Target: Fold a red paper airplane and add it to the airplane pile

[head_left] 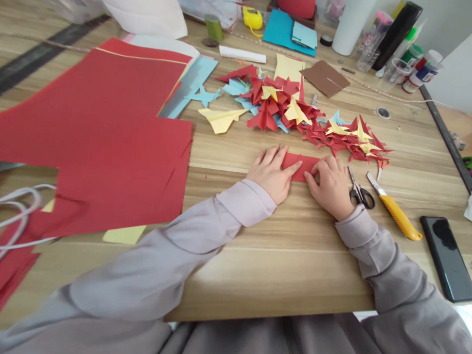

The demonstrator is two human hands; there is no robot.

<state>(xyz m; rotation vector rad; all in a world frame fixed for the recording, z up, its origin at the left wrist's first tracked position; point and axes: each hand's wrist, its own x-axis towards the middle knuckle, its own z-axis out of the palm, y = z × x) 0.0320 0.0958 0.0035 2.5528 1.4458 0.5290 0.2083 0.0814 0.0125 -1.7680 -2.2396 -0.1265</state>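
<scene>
A small red paper strip [299, 166] lies flat on the wooden table [285, 258] between my hands. My left hand [272, 173] rests on its left end with the fingers spread. At the right end, my right hand [330, 184] has its fingers curled, thumb and fingertips pressed on the paper. Behind them is a pile of folded red, yellow and blue paper pieces [267, 114]. Black-handled scissors [361, 193] and a yellow utility knife [398, 212] lie right of my right hand.
Large red sheets [122, 150] cover the left side. A black phone [448, 257] lies at the right edge. Brown paper [324, 78], a yellow tape measure [252, 19], blue paper [279, 32] and bottles [422, 77] stand or lie along the back.
</scene>
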